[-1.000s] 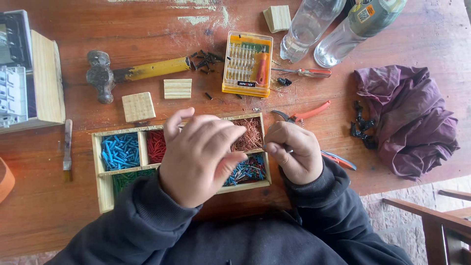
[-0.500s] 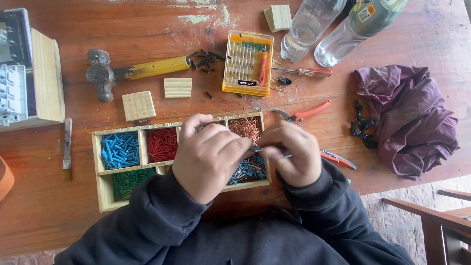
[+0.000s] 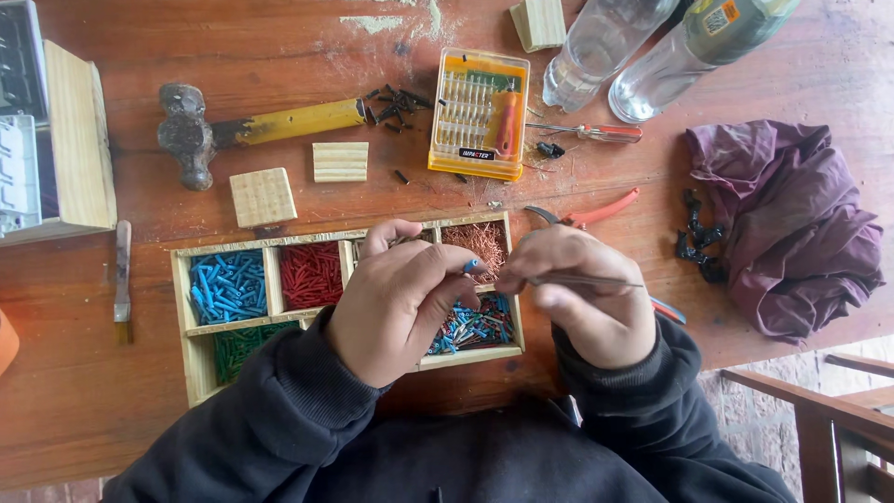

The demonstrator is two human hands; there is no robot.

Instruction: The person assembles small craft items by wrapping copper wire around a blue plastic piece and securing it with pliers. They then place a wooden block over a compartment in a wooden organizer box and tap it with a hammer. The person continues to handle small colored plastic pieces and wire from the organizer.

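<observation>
A wooden sorting tray (image 3: 200, 365) lies in front of me with compartments of blue pieces (image 3: 226, 284), red pieces (image 3: 310, 274), green pieces (image 3: 237, 344), copper strands (image 3: 479, 241) and mixed coloured pieces (image 3: 473, 326). My left hand (image 3: 396, 303) hovers over the tray's middle and pinches a small blue piece (image 3: 472, 265) between thumb and fingertips. My right hand (image 3: 582, 298) is just right of it, closed around metal tweezers (image 3: 587, 281) whose tips point toward the blue piece.
A yellow-handled hammer (image 3: 251, 126), two wooden blocks (image 3: 264, 197), an orange screwdriver-bit case (image 3: 477, 114), a small screwdriver (image 3: 596, 132), orange-handled pliers (image 3: 596, 210), two plastic bottles (image 3: 643, 47), a purple cloth (image 3: 782, 224) and black screws (image 3: 396, 102) lie on the wooden table. A wooden box (image 3: 56, 140) stands left.
My left hand has shifted right and lifted off the red compartment, uncovering it, and now pinches a blue piece. My right hand rose slightly with the tweezers toward the left hand.
</observation>
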